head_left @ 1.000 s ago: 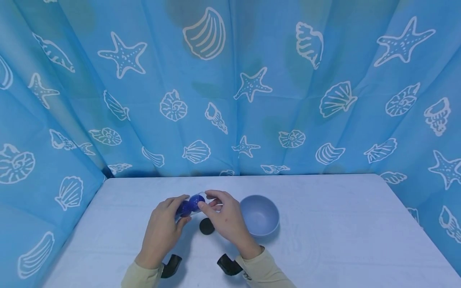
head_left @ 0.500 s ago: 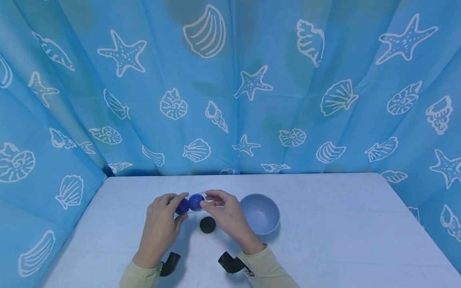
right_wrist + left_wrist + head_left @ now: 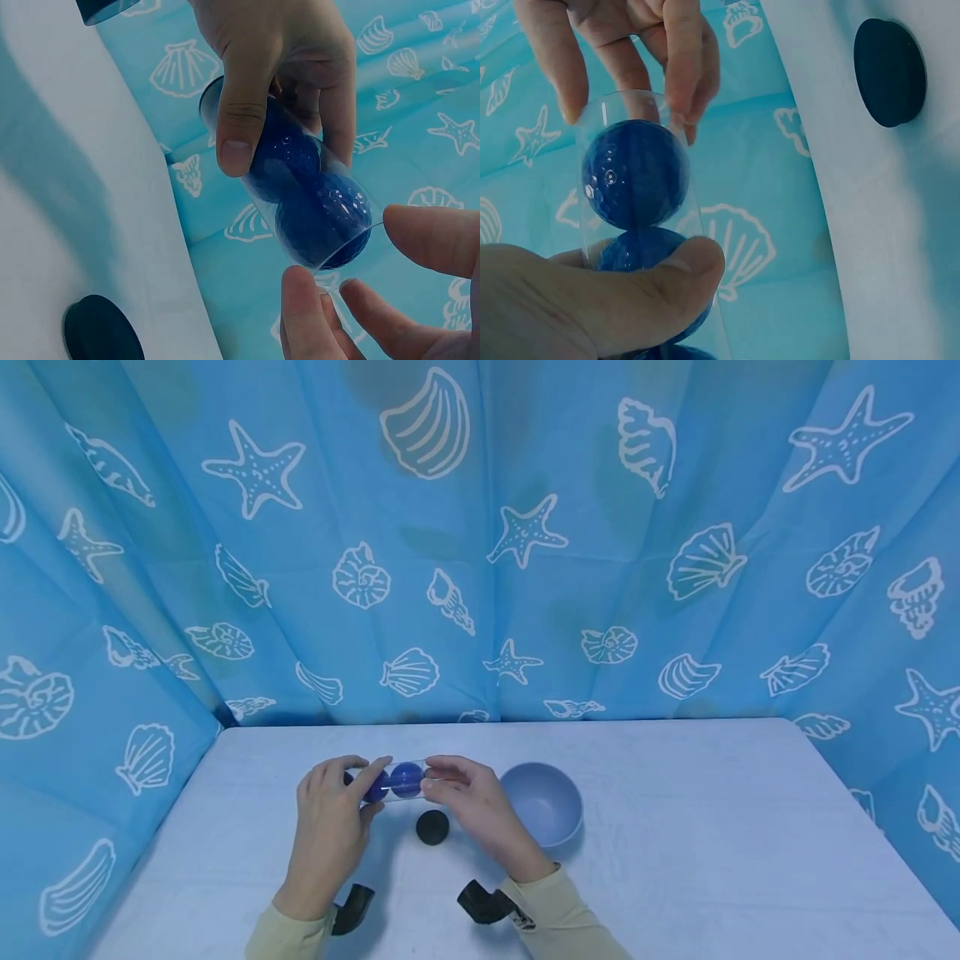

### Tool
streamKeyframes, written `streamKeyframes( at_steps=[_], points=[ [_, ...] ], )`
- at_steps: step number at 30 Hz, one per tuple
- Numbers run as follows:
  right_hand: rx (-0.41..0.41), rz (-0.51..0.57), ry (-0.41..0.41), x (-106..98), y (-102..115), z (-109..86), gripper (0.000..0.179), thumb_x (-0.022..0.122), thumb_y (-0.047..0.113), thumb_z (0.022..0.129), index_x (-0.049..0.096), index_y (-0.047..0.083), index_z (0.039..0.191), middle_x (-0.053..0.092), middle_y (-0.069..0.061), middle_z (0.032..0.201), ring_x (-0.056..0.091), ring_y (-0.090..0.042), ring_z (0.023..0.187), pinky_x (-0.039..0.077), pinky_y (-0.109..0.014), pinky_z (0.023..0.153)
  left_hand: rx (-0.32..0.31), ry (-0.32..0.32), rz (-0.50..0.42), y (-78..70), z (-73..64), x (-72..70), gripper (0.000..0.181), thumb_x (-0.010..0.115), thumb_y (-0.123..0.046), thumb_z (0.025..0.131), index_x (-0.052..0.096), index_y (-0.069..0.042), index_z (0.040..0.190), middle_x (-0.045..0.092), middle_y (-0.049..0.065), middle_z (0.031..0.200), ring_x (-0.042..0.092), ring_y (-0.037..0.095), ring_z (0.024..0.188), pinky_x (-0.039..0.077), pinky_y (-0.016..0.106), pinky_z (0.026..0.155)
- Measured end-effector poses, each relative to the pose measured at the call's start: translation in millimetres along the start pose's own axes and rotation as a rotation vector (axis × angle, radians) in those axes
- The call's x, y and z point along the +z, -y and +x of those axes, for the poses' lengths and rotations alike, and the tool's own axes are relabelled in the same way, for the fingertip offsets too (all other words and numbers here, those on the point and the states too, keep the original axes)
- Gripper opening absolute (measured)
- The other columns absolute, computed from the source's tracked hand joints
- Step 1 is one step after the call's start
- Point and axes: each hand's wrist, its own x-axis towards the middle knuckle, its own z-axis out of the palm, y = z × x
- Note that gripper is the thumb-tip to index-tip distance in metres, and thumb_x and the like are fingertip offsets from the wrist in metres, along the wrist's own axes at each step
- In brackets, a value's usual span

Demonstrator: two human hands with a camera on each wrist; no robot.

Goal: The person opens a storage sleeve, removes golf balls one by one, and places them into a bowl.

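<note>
Clear tube (image 3: 390,782) spans left grip (image 3: 332,810) to right grip (image 3: 478,800).

In the head view, a clear tube (image 3: 391,781) is held almost level, its uncovered end pointing to 3 o'clock. Inside it, shiny blue balls (image 3: 635,174) stand in one row; three can be seen. The left hand (image 3: 330,818) grips the tube's body; the right hand (image 3: 480,806) pinches its rim.

Head view: high, forward-down over table (image 3: 675,827). Wrist views: close, from opposite ends of clear tube (image 3: 602,114), sharing black disc (image 3: 890,73).
</note>
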Motion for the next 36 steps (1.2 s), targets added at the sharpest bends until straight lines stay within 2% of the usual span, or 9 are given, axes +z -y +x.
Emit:
streamKeyframes(
  at_steps=[15,23,30,36],
  points=[
    [0.016,0.145,0.117,-5.6,-4.5,1.8,0.047,0.063,0.018,0.100,0.052,0.001,0.142,0.059,-0.017,0.134,0.064,-0.026,0.117,0.049,-0.035,0.102,0.030,-0.046,0.083,-4.6,-0.9,-3.8,0.059,0.089,-0.001,0.073,0.070,-0.017,0.127,0.057,0.020,0.120,0.047,0.040,0.118,0.035,0.059,0.104],
    [0.046,0.224,0.128,-4.7,-7.6,5.3,0.046,0.061,0.011,0.100,0.050,-0.002,0.143,0.058,-0.019,0.134,0.063,-0.030,0.119,0.050,-0.034,0.102,0.075,-0.100,0.108,-6.7,-2.2,-4.7,0.058,0.088,0.001,0.073,0.071,-0.016,0.126,0.056,0.022,0.121,0.045,0.040,0.118,0.034,0.058,0.104],
    [0.039,0.246,0.142,-5.0,-7.5,5.2,0.046,0.059,0.007,0.100,0.048,-0.005,0.143,0.059,-0.021,0.132,0.063,-0.028,0.118,0.050,-0.034,0.101,0.074,-0.098,0.118,-8.0,-2.4,-5.5,0.055,0.087,0.000,0.075,0.071,-0.016,0.126,0.055,0.021,0.122,0.043,0.040,0.119,0.033,0.057,0.105],
    [0.055,0.239,0.134,-6.0,-4.8,4.0,0.048,0.061,0.008,0.100,0.047,-0.004,0.145,0.059,-0.021,0.130,0.062,-0.028,0.119,0.049,-0.034,0.102,0.060,-0.092,0.102,-7.9,-2.5,-4.6,0.060,0.089,0.003,0.072,0.071,-0.016,0.125,0.055,0.021,0.123,0.043,0.041,0.119,0.032,0.057,0.105]
  ],
)
